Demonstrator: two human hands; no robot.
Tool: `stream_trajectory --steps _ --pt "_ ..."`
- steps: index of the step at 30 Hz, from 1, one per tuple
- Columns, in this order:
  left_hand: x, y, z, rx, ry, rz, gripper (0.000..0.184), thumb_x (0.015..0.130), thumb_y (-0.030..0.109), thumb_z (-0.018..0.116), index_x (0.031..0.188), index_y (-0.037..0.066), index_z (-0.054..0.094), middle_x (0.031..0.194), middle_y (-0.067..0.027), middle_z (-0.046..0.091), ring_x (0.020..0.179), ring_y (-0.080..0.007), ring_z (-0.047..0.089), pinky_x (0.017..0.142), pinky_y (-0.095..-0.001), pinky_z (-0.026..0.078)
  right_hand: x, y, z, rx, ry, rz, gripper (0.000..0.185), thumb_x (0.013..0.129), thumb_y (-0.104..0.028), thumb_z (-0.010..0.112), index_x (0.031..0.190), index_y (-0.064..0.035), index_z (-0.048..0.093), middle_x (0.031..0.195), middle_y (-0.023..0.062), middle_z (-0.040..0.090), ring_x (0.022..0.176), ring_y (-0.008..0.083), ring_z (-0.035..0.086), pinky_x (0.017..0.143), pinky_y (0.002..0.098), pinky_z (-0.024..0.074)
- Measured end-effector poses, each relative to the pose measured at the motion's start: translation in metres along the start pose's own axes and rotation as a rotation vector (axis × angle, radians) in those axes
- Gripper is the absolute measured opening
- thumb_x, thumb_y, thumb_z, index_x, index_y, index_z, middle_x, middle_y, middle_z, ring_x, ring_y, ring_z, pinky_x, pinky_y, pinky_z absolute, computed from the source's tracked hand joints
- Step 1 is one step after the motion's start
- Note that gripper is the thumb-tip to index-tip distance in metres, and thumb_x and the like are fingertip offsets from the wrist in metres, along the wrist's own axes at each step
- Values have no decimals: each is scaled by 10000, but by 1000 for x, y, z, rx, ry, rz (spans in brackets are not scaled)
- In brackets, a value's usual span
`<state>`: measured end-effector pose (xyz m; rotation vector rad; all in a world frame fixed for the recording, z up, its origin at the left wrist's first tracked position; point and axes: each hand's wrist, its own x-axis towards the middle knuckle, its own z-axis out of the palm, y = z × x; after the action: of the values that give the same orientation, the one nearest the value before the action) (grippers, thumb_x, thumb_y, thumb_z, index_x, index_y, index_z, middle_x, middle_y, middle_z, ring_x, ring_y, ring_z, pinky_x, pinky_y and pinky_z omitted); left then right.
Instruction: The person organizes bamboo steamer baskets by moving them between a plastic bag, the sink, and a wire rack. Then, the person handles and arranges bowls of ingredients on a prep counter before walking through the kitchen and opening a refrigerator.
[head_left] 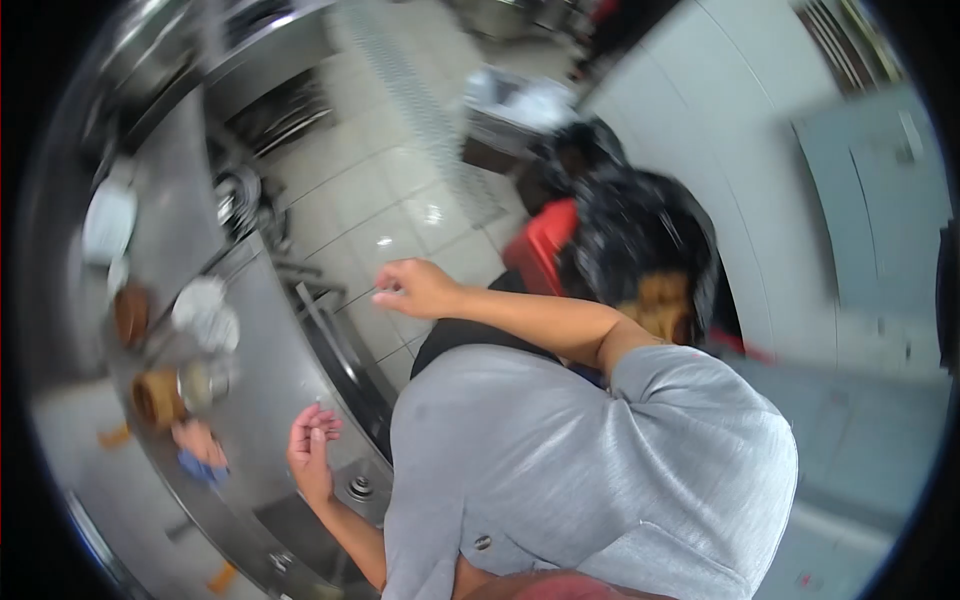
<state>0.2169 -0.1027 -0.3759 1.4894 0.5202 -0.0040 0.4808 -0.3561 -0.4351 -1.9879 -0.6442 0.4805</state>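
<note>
My right hand (415, 288) hangs over the tiled floor beside the counter, fingers loosely curled with a gap between them. Nothing shows in it. Over the steel counter (265, 340), close to the sink, is my left hand (314, 445). Its fingers are bent and apart, and I see nothing held. Farther along the counter lie a crumpled white item (207, 313), a brown container (158, 398) with a pale jar-like thing (202, 382) against it, and a pink and blue bundle (202, 450). Blur hides what these items are exactly.
The sink drain (360, 487) is near my left forearm. A white dish (110, 222) stands at the counter's back. Behind me are a black plastic bag (650, 220), a red container (540, 245) and a lined bin (515, 105). A floor grate (400, 75) crosses the tiles.
</note>
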Motion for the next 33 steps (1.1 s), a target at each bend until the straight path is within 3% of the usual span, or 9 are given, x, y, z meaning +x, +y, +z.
stream_trajectory --steps 4,12,15,18,21,22,27,30,33 --pt "95 38 68 130 -334 68 411 1050 260 583 1349 -21 574 1169 -142 689 1012 -198 675 858 -328 532 -130 83 -79 -47 366 333 367 882 -338 743 1044 -10 711 1010 190 741 944 355 717 846 438 560" --pt "182 76 380 326 -979 156 429 1077 262 521 1384 -37 542 1244 -176 665 1127 -249 659 960 -376 520 -329 235 -166 -162 1151 755 330 872 -256 750 1056 16 714 1036 209 735 981 364 712 873 426 557" --pt "186 45 498 360 -1202 0 457 1086 295 504 1394 -42 536 1257 -180 657 1138 -254 655 964 -371 520 -391 268 -165 190 1309 969 287 923 -242 724 1057 12 719 942 177 746 905 349 726 835 393 570" --pt "174 4 601 392 -1379 -137 481 1094 337 482 1406 -25 538 1273 -166 648 1148 -244 651 963 -360 516 -440 219 -180 65 1295 937 271 940 -232 708 1081 0 713 1016 169 743 983 346 713 889 405 555" --pt "152 -27 673 504 -1514 -161 468 1076 371 533 1372 11 581 1226 -117 666 1121 -208 659 928 -340 522 -471 197 -215 -397 1289 736 288 950 -235 701 1139 -17 695 1152 173 720 1116 345 672 963 407 524" --pt "145 -39 691 558 -1571 -171 484 1078 388 520 1380 15 577 1242 -122 660 1135 -212 653 937 -341 517 -479 200 -228 -325 1234 761 380 956 -291 688 1239 -38 666 1295 166 670 1246 346 600 1071 465 445" --pt "118 -82 763 806 -1799 -106 535 1067 454 517 1377 23 586 1265 -121 650 1162 -212 628 955 -341 497 -534 237 -254 -594 1070 1258 602 1014 -532 507 1405 -80 574 1409 149 614 1313 360 552 1129 695 272" --pt "102 -103 787 867 -1862 -137 557 1057 482 522 1372 29 595 1262 -113 646 1154 -207 619 961 -345 487 -596 254 -239 -558 1071 1645 657 1025 -573 450 1412 -56 571 1381 197 620 1314 397 538 1151 712 213" --pt "81 -129 800 892 -1926 -116 632 1034 540 530 1410 32 560 1292 -117 626 1202 -225 586 989 -380 472 -647 258 -234 -501 650 1950 599 1011 -490 512 1392 -35 592 1409 214 592 1366 393 495 1189 699 151"
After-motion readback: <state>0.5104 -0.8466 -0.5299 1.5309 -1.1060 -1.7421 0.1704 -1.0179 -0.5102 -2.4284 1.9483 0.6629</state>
